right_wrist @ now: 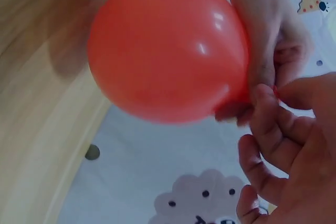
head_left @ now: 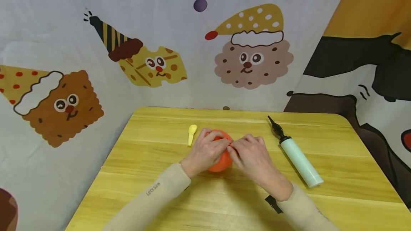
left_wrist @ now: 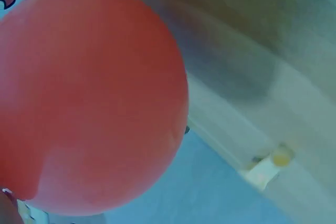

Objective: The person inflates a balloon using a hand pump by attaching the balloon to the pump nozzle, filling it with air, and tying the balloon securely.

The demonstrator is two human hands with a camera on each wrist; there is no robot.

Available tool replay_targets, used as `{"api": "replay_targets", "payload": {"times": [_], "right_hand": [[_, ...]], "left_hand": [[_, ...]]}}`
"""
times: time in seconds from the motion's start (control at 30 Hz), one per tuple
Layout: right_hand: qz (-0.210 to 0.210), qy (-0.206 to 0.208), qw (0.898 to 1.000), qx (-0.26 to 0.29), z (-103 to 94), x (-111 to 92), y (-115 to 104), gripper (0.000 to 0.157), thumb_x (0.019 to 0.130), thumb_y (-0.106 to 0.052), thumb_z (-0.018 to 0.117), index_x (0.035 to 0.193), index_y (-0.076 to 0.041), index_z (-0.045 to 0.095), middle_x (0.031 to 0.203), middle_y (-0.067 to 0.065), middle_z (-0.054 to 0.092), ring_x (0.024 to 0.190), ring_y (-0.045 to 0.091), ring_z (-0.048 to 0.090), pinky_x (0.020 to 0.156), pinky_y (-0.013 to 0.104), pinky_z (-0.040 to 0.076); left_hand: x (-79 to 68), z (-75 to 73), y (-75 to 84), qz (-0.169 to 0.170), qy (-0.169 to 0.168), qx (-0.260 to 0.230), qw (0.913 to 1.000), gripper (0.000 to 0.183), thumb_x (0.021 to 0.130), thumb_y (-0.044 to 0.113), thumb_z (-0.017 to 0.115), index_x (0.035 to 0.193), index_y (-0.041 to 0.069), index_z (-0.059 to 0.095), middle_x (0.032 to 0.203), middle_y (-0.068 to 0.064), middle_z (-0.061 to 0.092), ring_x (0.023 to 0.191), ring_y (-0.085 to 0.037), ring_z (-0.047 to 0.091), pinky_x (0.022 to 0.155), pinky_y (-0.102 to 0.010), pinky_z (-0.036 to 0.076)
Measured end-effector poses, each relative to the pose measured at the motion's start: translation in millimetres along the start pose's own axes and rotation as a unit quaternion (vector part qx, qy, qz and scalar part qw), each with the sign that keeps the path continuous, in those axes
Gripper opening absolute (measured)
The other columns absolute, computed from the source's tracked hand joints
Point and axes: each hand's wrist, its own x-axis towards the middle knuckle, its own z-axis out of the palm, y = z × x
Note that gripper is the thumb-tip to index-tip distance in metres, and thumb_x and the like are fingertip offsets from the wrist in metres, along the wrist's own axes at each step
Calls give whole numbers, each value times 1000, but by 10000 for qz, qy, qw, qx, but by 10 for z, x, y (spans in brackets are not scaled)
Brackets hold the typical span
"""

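Note:
An inflated orange balloon is held just above the yellow wooden table, between both hands. My left hand curls around the balloon's upper left side, fingers by its neck. My right hand pinches the balloon's neck between thumb and fingers, touching the left fingertips. In the left wrist view the balloon fills most of the picture and the hand itself stays out of sight.
A limp yellow balloon lies on the table left of the hands. A white hand pump with a black nozzle lies to the right. Cartoon-printed cloth hangs behind and beside the table.

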Motion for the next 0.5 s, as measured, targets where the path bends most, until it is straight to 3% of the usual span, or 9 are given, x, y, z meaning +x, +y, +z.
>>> {"api": "replay_targets", "payload": {"times": [0.07, 0.1, 0.13, 0.17, 0.27, 0.3, 0.33, 0.4, 0.5], "right_hand": [[145, -87, 9998, 93, -36, -3, 42, 16, 99, -22, 68, 87, -12, 72, 91, 3, 76, 92, 28, 65, 76, 45, 43], [208, -98, 9996, 178, -54, -1, 72, 14, 99, -22, 68, 90, -12, 73, 93, 3, 76, 93, 28, 65, 77, 46, 44], [288, -109, 9990, 316, -68, 2, 109, 13, 100, -21, 68, 93, -12, 74, 95, 3, 75, 94, 29, 65, 78, 48, 45], [375, -139, 9977, 544, -79, 4, 146, 12, 101, -20, 67, 97, -12, 75, 98, 2, 75, 97, 29, 65, 81, 49, 46], [575, -354, 9864, 1499, -76, 19, 242, 14, 103, -16, 65, 112, -12, 75, 106, 0, 73, 102, 25, 65, 86, 50, 52], [643, -442, 9793, 1866, -71, 22, 263, 16, 104, -16, 64, 115, -13, 75, 107, -1, 72, 102, 23, 65, 86, 48, 53], [738, -556, 9702, 2240, -61, 23, 280, 18, 104, -16, 64, 117, -14, 75, 108, -4, 72, 102, 21, 65, 86, 47, 54], [851, -737, 9520, 2845, -47, 24, 299, 20, 104, -15, 64, 120, -16, 76, 109, -7, 72, 101, 17, 66, 83, 43, 56], [952, -916, 9338, 3326, -39, 31, 301, 20, 103, -17, 66, 120, -18, 77, 107, -10, 72, 97, 14, 65, 81, 37, 55]], "left_hand": [[-27, -30, -8, -587, -267, -782, 9949, 11, 97, 15, 72, 105, 14, 79, 99, 6, 78, 102, -19, 66, 90, -41, 48], [-30, -54, -12, -1024, -496, -1427, 9832, 12, 98, 15, 71, 106, 14, 80, 102, 6, 77, 104, -19, 65, 93, -44, 47], [-27, -82, -16, -1499, -708, -2181, 9617, 13, 99, 15, 70, 107, 14, 81, 104, 5, 77, 105, -18, 64, 94, -44, 47], [-18, -110, -19, -1975, -875, -2987, 9296, 15, 100, 15, 69, 108, 14, 81, 107, 4, 76, 107, -19, 63, 97, -45, 48], [29, -188, -19, -3129, -1167, -4939, 8028, 19, 105, 16, 62, 113, 10, 79, 110, 0, 75, 114, -19, 62, 102, -45, 50], [39, -194, -24, -3235, -1166, -5381, 7695, 21, 106, 15, 60, 114, 7, 77, 110, -2, 76, 116, -19, 63, 102, -44, 52], [41, -197, -28, -3272, -1159, -5713, 7437, 22, 107, 15, 58, 116, 3, 75, 110, -4, 77, 116, -20, 64, 100, -43, 54], [35, -199, -38, -3263, -1116, -6119, 7117, 24, 107, 12, 56, 118, -2, 72, 109, -9, 76, 117, -23, 66, 102, -42, 54], [14, -202, -61, -3246, -1088, -6426, 6855, 25, 108, 10, 54, 119, -7, 69, 107, -8, 77, 116, -24, 67, 105, -42, 52]]}}
